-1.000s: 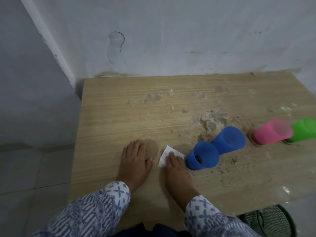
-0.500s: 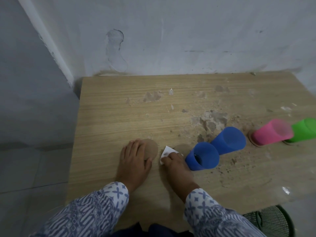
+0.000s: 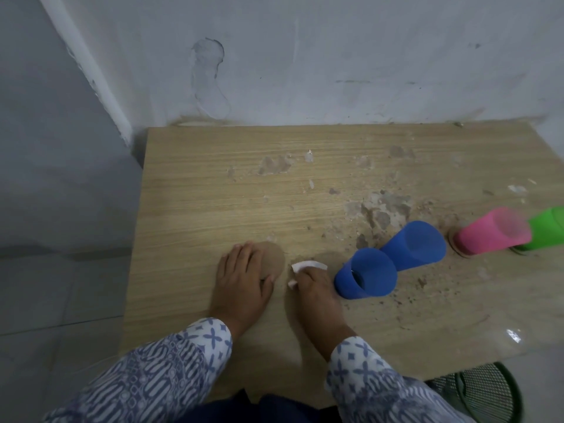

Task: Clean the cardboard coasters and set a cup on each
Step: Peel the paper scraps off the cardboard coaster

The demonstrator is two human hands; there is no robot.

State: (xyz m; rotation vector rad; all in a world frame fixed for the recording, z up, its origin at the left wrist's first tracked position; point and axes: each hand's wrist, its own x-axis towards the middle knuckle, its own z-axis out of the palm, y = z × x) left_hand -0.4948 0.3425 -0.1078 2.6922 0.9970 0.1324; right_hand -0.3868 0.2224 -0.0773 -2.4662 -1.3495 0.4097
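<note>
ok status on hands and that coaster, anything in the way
Left hand flat on coaster. Right hand grips white wipe beside it, not touching. Blue cup close beside that hand; no cup on this coaster yet.

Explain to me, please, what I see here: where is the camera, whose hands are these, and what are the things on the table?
There is no machine here. A person wears one wide-angle camera on the head, so the picture looks down at their own two hands over a wooden table. The left hand lies flat on a round cardboard coaster and holds it down. The right hand curls its fingers round a white tissue beside that coaster. To the right stand the near blue cup and the far blue cup, close together. Further right, a pink cup stands on a second coaster, and a green cup is at the picture's edge. The tabletop is stained and dusty. A wire basket shows below the table's corner.
</note>
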